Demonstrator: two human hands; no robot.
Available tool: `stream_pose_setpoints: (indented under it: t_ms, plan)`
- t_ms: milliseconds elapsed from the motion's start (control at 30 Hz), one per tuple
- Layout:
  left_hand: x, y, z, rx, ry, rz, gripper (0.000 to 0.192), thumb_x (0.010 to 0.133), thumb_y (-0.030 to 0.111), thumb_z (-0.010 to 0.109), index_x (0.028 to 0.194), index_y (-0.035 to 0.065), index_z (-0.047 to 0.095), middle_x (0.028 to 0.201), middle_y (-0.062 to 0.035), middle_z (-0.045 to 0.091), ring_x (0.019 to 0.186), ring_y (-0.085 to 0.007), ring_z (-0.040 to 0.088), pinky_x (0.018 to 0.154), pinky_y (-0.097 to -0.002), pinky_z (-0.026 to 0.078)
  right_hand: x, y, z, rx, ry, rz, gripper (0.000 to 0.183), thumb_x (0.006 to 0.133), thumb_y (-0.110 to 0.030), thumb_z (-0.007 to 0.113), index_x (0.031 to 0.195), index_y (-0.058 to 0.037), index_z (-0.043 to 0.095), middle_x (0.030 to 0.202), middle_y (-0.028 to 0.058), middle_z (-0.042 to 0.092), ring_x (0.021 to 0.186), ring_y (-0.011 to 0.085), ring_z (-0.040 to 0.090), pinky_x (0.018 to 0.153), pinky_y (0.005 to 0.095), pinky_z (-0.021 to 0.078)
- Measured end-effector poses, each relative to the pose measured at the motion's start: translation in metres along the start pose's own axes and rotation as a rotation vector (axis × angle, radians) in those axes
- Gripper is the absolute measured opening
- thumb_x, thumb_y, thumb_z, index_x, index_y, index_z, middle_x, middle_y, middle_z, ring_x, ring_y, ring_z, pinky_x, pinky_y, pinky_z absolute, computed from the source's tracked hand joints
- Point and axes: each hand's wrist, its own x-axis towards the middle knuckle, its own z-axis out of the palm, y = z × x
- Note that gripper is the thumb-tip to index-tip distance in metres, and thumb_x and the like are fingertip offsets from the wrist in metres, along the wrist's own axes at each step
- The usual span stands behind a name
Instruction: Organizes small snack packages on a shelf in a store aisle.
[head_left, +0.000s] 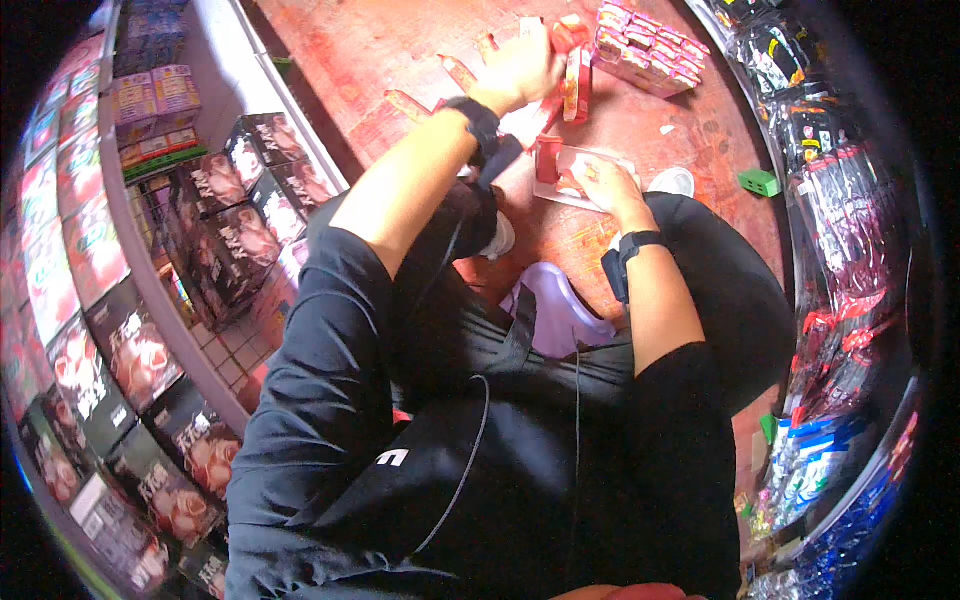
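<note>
My left hand (525, 67) reaches forward over several loose red packets on the floor. Its fingertips are beside a red packet (570, 34), and I cannot tell whether they grip it. An upright red packet (576, 84) stands just right of that hand. My right hand (609, 180) holds the right side of a shallow, open white box (574, 199), thumb inside it. Within the box, at its left end, lies a red packet (550, 159). More long red packets (457, 71) lie to the left of my left hand.
A display carton (649, 52) filled with pink packets stands ahead on the reddish floor (720, 142). I sit on a lilac stool (559, 300). Stacked dark boxes (247, 232) fill the left shelves; hanging bagged goods (847, 210) line the right. A green block (759, 182) lies near that edge.
</note>
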Motion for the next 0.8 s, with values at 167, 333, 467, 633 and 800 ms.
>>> stream_pose_setpoints:
  t_ms: [167,333,467,633,800]
  plan:
    - [-0.052,0.029,0.005,-0.262,-0.043,0.19,0.054,0.075,0.023,0.055,0.124,0.0086,0.037,0.123,-0.024,0.037,0.109,-0.0409,0.042,0.091,-0.0454,0.035,-0.011,0.021,0.014,0.175,-0.041,0.004,0.042,0.077,-0.046,0.053,0.098,-0.0109,0.062,0.098,0.0099,0.062,0.096,0.0267,0.057,0.088,0.0397,0.0392]
    - [-0.064,0.059,0.004,-0.16,-0.124,0.38,0.035,0.078,0.023,0.057,0.106,0.005,0.048,0.092,-0.0176,0.056,0.087,-0.035,0.054,0.074,-0.0436,0.044,0.004,0.063,0.028,0.423,0.044,0.127,0.047,0.08,-0.043,0.051,0.099,-0.0007,0.059,0.095,0.0201,0.061,0.088,0.0278,0.06,0.072,0.0357,0.0481]
    - [-0.072,0.045,0.008,-0.045,-0.016,0.538,0.031,0.078,0.025,0.057,0.101,0.0058,0.05,0.091,-0.013,0.056,0.087,-0.0314,0.053,0.073,-0.0404,0.044,0.008,0.025,0.011,1.358,0.056,0.361,0.064,0.08,-0.062,0.036,0.114,-0.0089,0.05,0.099,0.0156,0.06,0.085,0.0282,0.059,0.075,0.0424,0.0467]
    - [-0.076,0.059,0.021,0.086,0.03,0.444,0.018,0.078,0.028,0.054,0.088,0.0138,0.058,0.086,-0.0048,0.058,0.086,-0.0242,0.055,0.074,-0.0428,0.042,-0.021,-0.009,-0.039,1.479,-0.053,0.485,0.088,0.072,-0.079,0.024,0.125,-0.011,0.041,0.118,0.0173,0.048,0.101,0.0387,0.05,0.089,0.0491,0.0367]
    - [-0.069,0.045,0.036,-0.025,0.047,0.494,0.021,0.075,0.024,0.059,0.089,0.0095,0.055,0.09,-0.0097,0.055,0.088,-0.0286,0.052,0.078,-0.0393,0.041,-0.02,0.006,-0.042,1.48,-0.194,0.368,0.065,0.072,-0.047,0.063,0.123,-0.0101,0.044,0.112,0.0144,0.051,0.099,0.0308,0.054,0.082,0.0411,0.0459]
